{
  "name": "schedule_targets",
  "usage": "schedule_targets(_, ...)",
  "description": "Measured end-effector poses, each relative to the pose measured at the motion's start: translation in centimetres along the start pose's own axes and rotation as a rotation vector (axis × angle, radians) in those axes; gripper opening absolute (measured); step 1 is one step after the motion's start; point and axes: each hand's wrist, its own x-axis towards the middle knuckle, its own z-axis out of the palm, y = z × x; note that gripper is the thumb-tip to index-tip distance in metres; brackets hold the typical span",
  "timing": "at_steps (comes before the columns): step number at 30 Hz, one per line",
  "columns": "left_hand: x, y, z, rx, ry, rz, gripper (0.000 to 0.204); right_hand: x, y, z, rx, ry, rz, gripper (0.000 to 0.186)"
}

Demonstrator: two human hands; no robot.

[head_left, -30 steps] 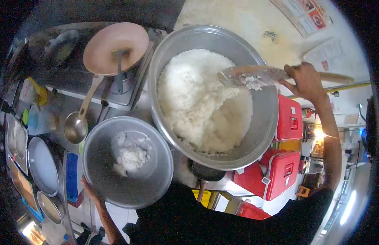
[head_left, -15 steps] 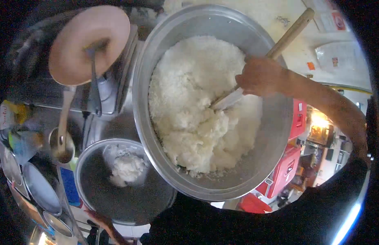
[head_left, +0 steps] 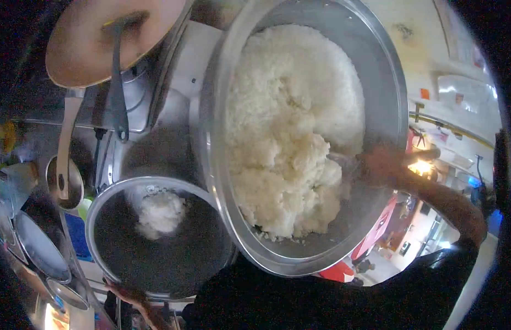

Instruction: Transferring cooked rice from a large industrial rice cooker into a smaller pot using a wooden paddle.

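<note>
- Our right hand (head_left: pixel 382 164), blurred, is wrapped round the handle of the paddle (head_left: pixel 346 163), well apart from our left hand (head_left: pixel 126 294).
- Our left hand is against the near-left edge of the metal bowl (head_left: pixel 156 267); we cannot tell whether its fingers clamp the rim.
- Rice (head_left: pixel 286 148) lies broken and heaped inside the large pot (head_left: pixel 385 91), with the paddle's blade at the right of the heap.
- We would do well to slide the blade low under the clumps and lift, rather than press down and mash the grains.
- A smaller rice clump (head_left: pixel 161 214) sits toward the bowl's far side, so steadying the bowl beside the pot should limit spills.
- Our knuckles are best kept clear of the likely hot pot wall.
</note>
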Motion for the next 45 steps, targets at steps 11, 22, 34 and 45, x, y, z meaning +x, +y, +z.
schedule_targets(11,2.0,-1.8,0.4,0.258,-0.127,0.148,0.048,-1.3,0.9,1.4,0.218,0.236,-0.355,0.029)
schedule_targets(22,2.4,1.3,2.8,-0.104,-0.109,-0.058,0.054,-1.4,1.4,2.5,0.176,0.341,-0.383,0.033)
schedule_targets(34,1.9,4.0,5.2,-0.029,-0.152,-0.037,0.061,-3.2,3.5,1.4,0.257,0.414,-0.350,0.033)
schedule_targets(45,1.8,2.3,5.7,0.088,-0.076,0.200,0.061,-9.8,5.4,3.4,0.481,0.868,-0.321,0.027)
